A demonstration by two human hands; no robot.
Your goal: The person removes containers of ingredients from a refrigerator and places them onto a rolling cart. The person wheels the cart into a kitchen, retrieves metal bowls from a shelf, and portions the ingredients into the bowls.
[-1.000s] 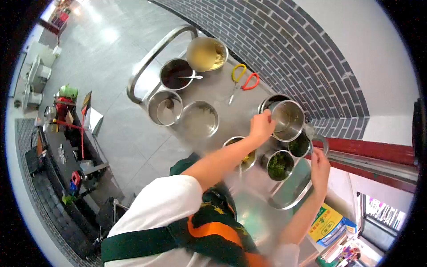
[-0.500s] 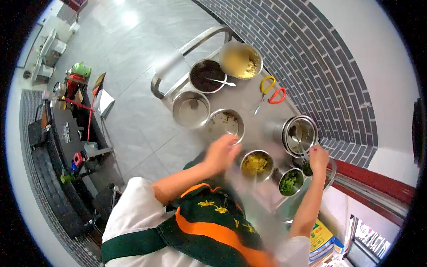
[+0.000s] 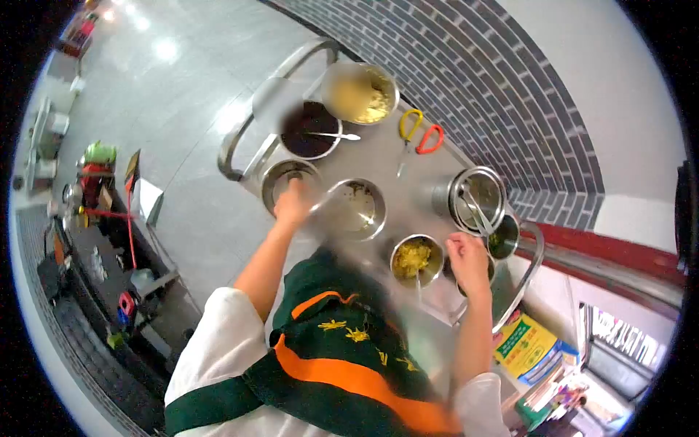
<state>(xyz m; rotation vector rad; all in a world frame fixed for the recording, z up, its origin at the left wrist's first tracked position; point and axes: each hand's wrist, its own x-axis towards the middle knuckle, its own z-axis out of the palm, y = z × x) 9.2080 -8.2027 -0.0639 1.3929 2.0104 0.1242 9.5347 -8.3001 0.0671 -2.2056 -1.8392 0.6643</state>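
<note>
My left hand (image 3: pixel 293 204) reaches down into a steel bowl (image 3: pixel 271 182) at the cart's left side. Its fingers are closed together at the bowl's inside, and what they hold, if anything, is hidden. Beside it stands another steel bowl (image 3: pixel 362 207) with dark green bits on its bottom. My right hand (image 3: pixel 468 258), fingers curled, hovers over a steel container (image 3: pixel 489 271) mostly covered by the hand. Close to its left is a bowl of yellow chopped food (image 3: pixel 413 258) with a handle sticking out. Stacked steel pots (image 3: pixel 502 191) holding a metal utensil (image 3: pixel 475 213) stand just beyond.
On the metal cart (image 3: pixel 389 164) are scissors (image 3: pixel 419 135) with yellow and red handles, a bowl of dark food (image 3: pixel 309 127) with a white-handled spoon, and a bowl of pale yellow food (image 3: pixel 375 105). A dark green container (image 3: pixel 504 239) stands right. A brick wall (image 3: pixel 495 95) runs alongside.
My left hand has moved left from beside the middle bowl into the left bowl. My right hand has left the utensil in the stacked pots and come left over the greens container. The view has shifted.
</note>
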